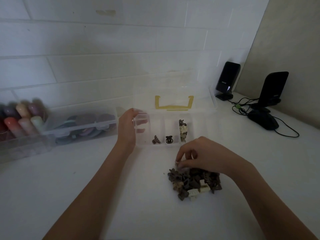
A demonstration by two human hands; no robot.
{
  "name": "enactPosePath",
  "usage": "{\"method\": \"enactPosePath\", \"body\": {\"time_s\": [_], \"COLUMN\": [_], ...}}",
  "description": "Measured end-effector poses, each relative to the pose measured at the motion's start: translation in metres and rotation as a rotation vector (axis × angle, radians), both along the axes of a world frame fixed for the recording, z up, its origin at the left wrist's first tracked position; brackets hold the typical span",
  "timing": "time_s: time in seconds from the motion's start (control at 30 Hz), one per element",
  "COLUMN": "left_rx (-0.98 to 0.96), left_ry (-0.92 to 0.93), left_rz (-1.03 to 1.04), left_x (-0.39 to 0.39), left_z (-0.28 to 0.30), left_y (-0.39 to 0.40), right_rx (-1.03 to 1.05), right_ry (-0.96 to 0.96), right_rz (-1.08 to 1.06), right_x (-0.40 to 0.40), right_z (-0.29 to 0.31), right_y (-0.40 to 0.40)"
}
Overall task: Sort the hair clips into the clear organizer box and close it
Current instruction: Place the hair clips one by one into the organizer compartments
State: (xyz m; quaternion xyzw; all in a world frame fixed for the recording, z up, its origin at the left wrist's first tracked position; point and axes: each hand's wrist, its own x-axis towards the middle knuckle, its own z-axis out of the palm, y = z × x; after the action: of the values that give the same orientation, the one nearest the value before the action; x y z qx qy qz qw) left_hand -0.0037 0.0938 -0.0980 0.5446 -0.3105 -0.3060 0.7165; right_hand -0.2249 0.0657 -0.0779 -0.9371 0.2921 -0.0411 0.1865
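Note:
The clear organizer box stands open on the white table, its lid with a yellow handle leaning back against the wall. One brown clip lies in a compartment, a dark clip in the one to its right, and several beige clips in the compartment after that. My left hand grips the box's left end. A pile of brown and cream hair clips lies in front of the box. My right hand pinches a small cream clip at the pile's top.
A second clear box with hair ties sits at the left, beside a clear bin of pastel items. Two black speakers, a black mouse and cables occupy the right back corner.

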Motion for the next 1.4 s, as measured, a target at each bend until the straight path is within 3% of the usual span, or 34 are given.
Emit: {"method": "enactPosePath", "body": {"time_s": [0.2, 0.47, 0.67, 1.13, 1.4], "left_rx": [0.0, -0.004, -0.012, -0.039, -0.03], "left_ry": [0.003, -0.009, -0.025, -0.026, -0.026], "left_rz": [0.009, 0.013, 0.014, -0.012, -0.042], "left_x": [-0.001, -0.001, -0.001, 0.001, -0.002], "left_z": [0.0, 0.0, 0.0, -0.001, -0.001], "left_y": [-0.001, 0.0, 0.001, 0.002, 0.001], "right_rx": [0.06, -0.104, 0.049, 0.03, 0.014], "right_ry": [-0.086, -0.001, -0.296, -0.717, -0.77], "right_rz": [-0.005, 0.01, 0.007, -0.208, -0.15], "right_x": [0.001, 0.003, 0.003, 0.006, 0.021], "right_z": [-0.007, -0.007, -0.005, -0.007, -0.003], "right_y": [-0.003, 0.0, 0.001, 0.001, 0.014]}}
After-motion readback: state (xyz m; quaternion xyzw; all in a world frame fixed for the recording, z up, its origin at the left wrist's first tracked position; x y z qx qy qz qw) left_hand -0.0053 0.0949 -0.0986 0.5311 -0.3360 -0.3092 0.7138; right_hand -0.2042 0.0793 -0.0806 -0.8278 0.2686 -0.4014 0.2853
